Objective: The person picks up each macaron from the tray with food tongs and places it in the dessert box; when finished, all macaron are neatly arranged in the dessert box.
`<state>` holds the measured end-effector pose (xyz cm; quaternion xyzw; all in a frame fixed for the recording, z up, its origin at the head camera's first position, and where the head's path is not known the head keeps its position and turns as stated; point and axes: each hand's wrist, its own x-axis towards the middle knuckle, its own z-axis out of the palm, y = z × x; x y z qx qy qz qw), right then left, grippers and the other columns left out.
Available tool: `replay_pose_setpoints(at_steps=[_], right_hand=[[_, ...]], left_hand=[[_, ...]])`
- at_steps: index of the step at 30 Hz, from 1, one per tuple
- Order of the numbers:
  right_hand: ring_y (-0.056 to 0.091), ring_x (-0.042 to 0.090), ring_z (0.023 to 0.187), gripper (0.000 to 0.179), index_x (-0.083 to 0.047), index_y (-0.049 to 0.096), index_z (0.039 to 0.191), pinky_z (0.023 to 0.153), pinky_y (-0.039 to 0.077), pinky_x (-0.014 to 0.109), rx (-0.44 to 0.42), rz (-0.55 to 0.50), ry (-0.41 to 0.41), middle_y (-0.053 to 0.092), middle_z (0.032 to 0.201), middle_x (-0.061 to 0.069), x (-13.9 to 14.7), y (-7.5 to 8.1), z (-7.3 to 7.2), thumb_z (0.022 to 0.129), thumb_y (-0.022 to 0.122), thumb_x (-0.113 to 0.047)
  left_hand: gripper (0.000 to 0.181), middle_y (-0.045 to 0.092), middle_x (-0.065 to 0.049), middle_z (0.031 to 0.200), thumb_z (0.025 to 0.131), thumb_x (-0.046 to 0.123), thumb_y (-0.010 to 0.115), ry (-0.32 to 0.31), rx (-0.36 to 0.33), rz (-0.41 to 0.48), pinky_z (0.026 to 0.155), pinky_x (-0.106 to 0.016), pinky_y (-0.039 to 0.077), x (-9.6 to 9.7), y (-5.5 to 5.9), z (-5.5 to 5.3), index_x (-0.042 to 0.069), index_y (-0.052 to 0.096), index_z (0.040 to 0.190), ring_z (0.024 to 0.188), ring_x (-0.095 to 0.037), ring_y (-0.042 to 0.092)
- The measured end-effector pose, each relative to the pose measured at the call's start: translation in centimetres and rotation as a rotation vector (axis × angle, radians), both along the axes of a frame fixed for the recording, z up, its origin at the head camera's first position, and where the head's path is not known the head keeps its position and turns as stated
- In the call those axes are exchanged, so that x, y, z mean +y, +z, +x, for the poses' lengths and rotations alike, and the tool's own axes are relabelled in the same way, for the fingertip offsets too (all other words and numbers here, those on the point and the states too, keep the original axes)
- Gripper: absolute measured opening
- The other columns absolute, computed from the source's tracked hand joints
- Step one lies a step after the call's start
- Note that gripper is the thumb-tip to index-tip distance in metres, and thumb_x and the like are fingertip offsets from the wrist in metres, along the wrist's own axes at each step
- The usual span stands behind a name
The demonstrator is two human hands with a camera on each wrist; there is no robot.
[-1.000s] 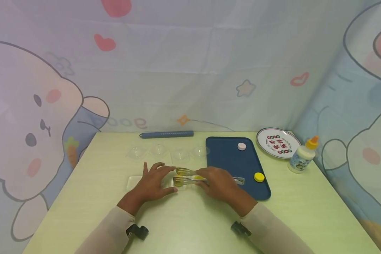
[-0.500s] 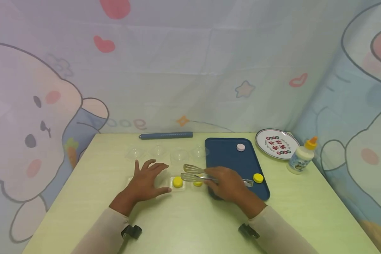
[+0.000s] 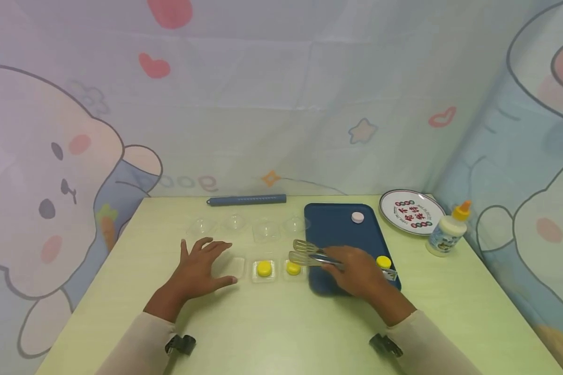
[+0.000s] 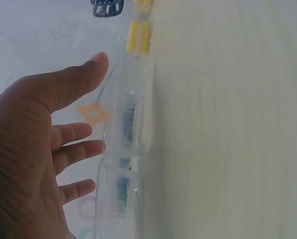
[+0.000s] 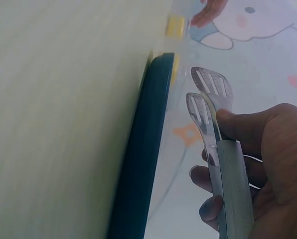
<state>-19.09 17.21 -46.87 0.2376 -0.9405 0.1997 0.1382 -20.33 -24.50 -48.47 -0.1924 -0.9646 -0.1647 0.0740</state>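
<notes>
My right hand [image 3: 356,271] grips metal tongs [image 3: 305,256] over the blue tray [image 3: 338,229]. The slotted heads of the tongs stand apart with nothing between them, as the right wrist view shows. To their left, one yellow macaron [image 3: 264,269] sits in a clear plastic box base [image 3: 264,279], and a second yellow macaron [image 3: 293,267] lies in the base beside it. My left hand [image 3: 194,273] hovers with fingers spread over the left end of this row, near a clear base [image 3: 236,267] with no macaron in it. It holds nothing.
On the tray lie a pink macaron [image 3: 357,217] and another yellow macaron [image 3: 383,261]. Several clear domed lids [image 3: 266,230] line up behind the bases. A blue-grey stick [image 3: 246,200], a printed plate [image 3: 412,212] and a yellow-capped bottle [image 3: 445,234] stand farther back.
My right hand has drawn the tongs away to the right, from the macaron in the middle base to over the tray. My left hand has moved left, uncovering that base.
</notes>
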Motion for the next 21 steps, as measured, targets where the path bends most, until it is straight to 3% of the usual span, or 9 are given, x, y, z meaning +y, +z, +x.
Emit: replay_pose_setpoints(at_steps=[10, 21], right_hand=[[0.079, 0.037, 0.118, 0.041, -0.012, 0.079, 0.133, 0.096, 0.064, 0.057, 0.068, -0.026, -0.031, 0.082, 0.128, 0.010, 3.0, -0.4, 0.1, 0.095, 0.086, -0.026], [0.078, 0.043, 0.115, 0.039, -0.006, 0.079, 0.131, 0.096, 0.062, 0.061, 0.036, -0.062, -0.079, 0.082, 0.125, 0.016, 6.2, -0.5, 1.3, 0.095, 0.085, -0.020]], left_hand=[[0.085, 0.064, -0.012, 0.155, 0.086, 0.059, 0.085, -0.016, -0.009, 0.059, 0.117, -0.095, 0.006, -1.7, -0.4, -0.5, 0.018, 0.059, 0.156, 0.153, -0.045, 0.044], [0.084, 0.062, -0.014, 0.157, 0.089, 0.057, 0.084, -0.064, -0.049, 0.090, 0.116, -0.095, 0.003, -1.9, -0.5, -0.6, 0.016, 0.058, 0.157, 0.154, -0.046, 0.042]])
